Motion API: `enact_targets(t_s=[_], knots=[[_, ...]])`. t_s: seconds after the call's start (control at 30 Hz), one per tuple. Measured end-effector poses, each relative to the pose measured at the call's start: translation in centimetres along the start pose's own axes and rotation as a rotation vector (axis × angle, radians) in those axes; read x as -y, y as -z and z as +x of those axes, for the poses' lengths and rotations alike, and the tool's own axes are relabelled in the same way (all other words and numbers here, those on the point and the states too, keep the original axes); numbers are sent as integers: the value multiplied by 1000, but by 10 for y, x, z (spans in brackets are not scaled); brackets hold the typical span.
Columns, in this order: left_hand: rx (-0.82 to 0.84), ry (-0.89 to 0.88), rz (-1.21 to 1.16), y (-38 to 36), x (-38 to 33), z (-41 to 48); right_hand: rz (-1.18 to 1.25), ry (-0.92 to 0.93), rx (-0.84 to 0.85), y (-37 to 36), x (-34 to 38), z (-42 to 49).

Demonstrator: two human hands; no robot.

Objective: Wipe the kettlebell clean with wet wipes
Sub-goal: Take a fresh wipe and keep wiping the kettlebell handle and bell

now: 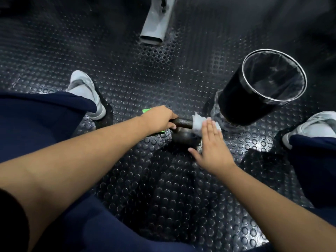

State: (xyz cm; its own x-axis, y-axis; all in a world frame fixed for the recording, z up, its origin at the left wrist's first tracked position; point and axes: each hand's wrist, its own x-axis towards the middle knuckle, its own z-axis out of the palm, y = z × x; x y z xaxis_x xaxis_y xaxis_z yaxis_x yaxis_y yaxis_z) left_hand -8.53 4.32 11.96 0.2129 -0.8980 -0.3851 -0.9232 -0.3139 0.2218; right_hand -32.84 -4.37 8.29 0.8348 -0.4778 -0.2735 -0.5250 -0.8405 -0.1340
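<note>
Left grip (160, 118) round kettlebell handle (182, 122), right grip (211, 144) flat on wet wipe (198, 122), bin (236, 100) beside

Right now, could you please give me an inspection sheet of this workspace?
Surface: black studded rubber floor, shiny in patches.
Job's things: dark kettlebell on the floor; white wet wipe over one end of its handle.
Clutter: green item, mostly hidden beneath the left hand.
Hands: left hand grips the kettlebell handle; right hand, fingers straight, presses the wipe.
Cables: nothing seen.
Surroundings: lined black bin; grey metal frame foot; grey shoes.
</note>
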Motion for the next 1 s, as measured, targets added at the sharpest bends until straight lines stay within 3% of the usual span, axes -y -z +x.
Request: enact_targets(t_s=[0.1,0.3,0.43,0.7,0.83,1.0], knots=[[21,-1,-1,1,1,-1,45,-64,-14,7,10,16],[-41,5,-62,-3,4,-6,-35,126,-7,16,68,42],[-64,-9,-86,-7,3,-5,-46,148,-35,3,51,20],[-19,9,-126,-6,4,-5,36,-100,-59,5,23,20],[-47,10,-111,-5,5,-7,-26,77,-45,10,68,39],[-87,22,-148,-8,5,-7,-68,116,-40,1,69,28]])
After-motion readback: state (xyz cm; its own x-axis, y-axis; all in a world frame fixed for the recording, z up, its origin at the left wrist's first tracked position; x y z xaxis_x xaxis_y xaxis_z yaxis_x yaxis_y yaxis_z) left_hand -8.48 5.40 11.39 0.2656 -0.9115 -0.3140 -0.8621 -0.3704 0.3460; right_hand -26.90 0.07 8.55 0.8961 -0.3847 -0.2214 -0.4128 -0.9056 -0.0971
